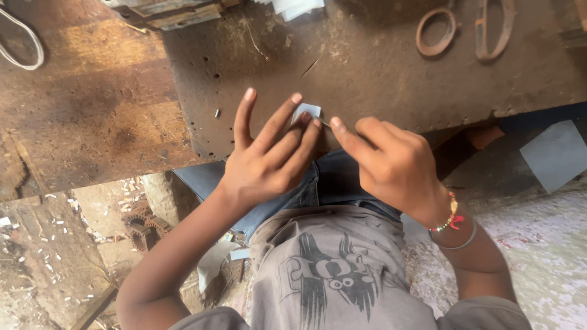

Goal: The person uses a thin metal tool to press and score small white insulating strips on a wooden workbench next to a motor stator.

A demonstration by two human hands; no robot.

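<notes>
Fingers (309, 125) of left hand (269, 159) pinning small pale sheet piece (307, 110), corner pointing away

2 hands, left hand (266, 153) and right hand (388, 162), 1 small pale card (307, 110) between their fingertips, 2 rusty metal rings (435, 32) far right on 1 worn workbench (367, 73), 2 bracelets (452, 223) on the right wrist, 1 grey sheet (557, 154) right

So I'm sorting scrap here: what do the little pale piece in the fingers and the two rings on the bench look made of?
The small pale piece looks like thin paper or sheet, matte; it's too small to tell. The rings look like rusted iron, reddish-brown and rough. The bench top looks like worn, pitted metal plate.
</notes>
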